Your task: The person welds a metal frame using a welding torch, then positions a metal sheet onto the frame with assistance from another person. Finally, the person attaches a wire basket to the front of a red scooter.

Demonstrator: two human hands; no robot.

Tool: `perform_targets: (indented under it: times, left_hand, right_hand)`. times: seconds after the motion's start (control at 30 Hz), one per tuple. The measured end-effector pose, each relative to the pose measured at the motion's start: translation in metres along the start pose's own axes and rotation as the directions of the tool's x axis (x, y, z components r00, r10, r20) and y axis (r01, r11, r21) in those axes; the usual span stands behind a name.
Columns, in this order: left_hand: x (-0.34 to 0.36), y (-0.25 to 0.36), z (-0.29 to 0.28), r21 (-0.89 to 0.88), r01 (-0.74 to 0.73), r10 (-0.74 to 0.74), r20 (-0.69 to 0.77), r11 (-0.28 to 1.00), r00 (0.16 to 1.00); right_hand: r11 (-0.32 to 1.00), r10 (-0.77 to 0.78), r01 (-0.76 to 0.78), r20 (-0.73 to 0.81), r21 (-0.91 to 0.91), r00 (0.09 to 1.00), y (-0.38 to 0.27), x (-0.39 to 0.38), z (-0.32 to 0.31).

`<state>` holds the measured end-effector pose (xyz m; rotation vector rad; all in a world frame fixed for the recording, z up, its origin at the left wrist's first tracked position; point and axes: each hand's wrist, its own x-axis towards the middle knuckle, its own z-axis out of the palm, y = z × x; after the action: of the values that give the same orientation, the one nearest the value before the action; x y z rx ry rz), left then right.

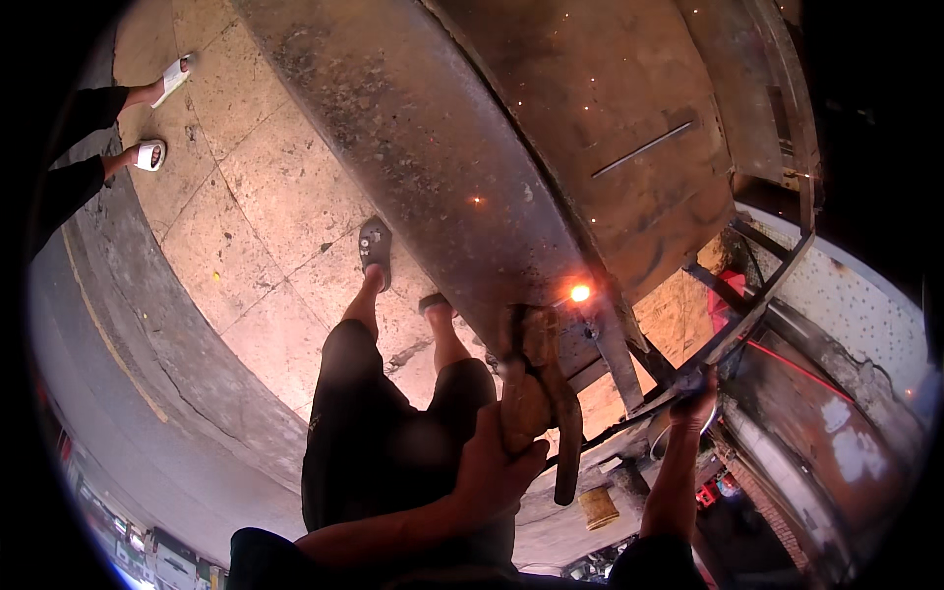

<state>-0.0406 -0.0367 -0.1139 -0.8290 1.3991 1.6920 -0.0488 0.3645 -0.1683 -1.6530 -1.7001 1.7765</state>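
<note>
My left hand (pixel 489 474) is closed around a worn brown welding electrode holder (pixel 528 388) with a long curved lever at its side. From its top a thin rod reaches toward a bright orange glowing spot (pixel 580 293) at the edge of a rusty metal sheet (pixel 639 226). My right hand (pixel 694 401) reaches up at the right and is closed at the dark metal frame (pixel 678 388); its fingers are partly in shadow. A long flat metal strip (pixel 433 167) runs alongside the sheet, left of the glow.
A thin grey rod (pixel 643 149) lies on the sheet. Small sparks dot the metal. My feet in dark clogs (pixel 375 251) stand on floor tiles (pixel 256 197). Another person's feet in white sandals (pixel 150 155) are at upper left. A red object (pixel 726 295) sits beyond the frame.
</note>
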Motion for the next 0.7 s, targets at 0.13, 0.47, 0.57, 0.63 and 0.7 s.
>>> perform_targets:
  times: [0.13, 0.47, 0.57, 0.63, 0.7]
  left_hand:
    - [0.000, 0.003, 0.000, 0.018, -0.011, 0.011, 0.010, 1.000, 1.000]
    - [0.002, 0.000, 0.004, 0.028, -0.086, 0.086, 0.001, 0.996, 0.996]
    - [0.003, -0.001, 0.005, 0.028, -0.081, 0.082, -0.004, 0.996, 0.997]
    - [0.003, 0.003, 0.004, 0.034, -0.075, 0.076, -0.003, 0.997, 0.997]
    - [0.003, 0.008, 0.003, 0.028, -0.013, 0.012, 0.021, 1.000, 1.000]
  right_hand:
    - [0.999, 0.015, -0.018, 0.057, 0.040, 0.998, -0.001, 0.001, -0.005]
    - [0.999, -0.020, 0.018, 0.058, 0.034, 0.998, 0.002, 0.002, -0.002]
    - [0.999, -0.019, 0.017, 0.071, 0.038, 0.997, 0.001, -0.001, 0.001]
    - [0.999, -0.028, 0.024, 0.075, 0.047, 0.997, 0.002, 0.002, -0.001]
    - [0.999, -0.027, 0.025, 0.055, 0.048, 0.998, 0.002, 0.004, -0.004]
